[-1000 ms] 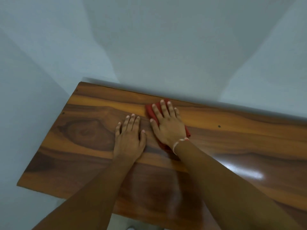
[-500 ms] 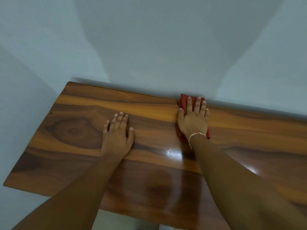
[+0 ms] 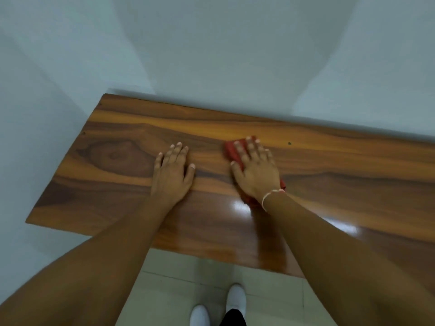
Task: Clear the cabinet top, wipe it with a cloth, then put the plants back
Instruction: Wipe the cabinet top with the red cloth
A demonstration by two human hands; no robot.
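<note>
The glossy wooden cabinet top (image 3: 113, 182) fills the middle of the view, bare of plants. A red cloth (image 3: 230, 150) lies flat on it near the centre, mostly covered by my right hand (image 3: 255, 171), which presses down on it with fingers spread. Bits of the cloth show past the fingertips and beside the wrist. My left hand (image 3: 173, 174) rests flat on the wood just left of the cloth, palm down, fingers apart, holding nothing. No plants are in view.
Pale walls (image 3: 211, 55) meet the cabinet's back and left edges. Below the front edge is a tiled floor (image 3: 179, 274) with my white shoes (image 3: 236, 297). A small dark spot (image 3: 289, 143) marks the wood to the right of the cloth.
My right hand slid the cloth right to the back edge, then back left and toward the front. The left hand stayed planted on the wood. The view tilted down, showing floor and shoes.
</note>
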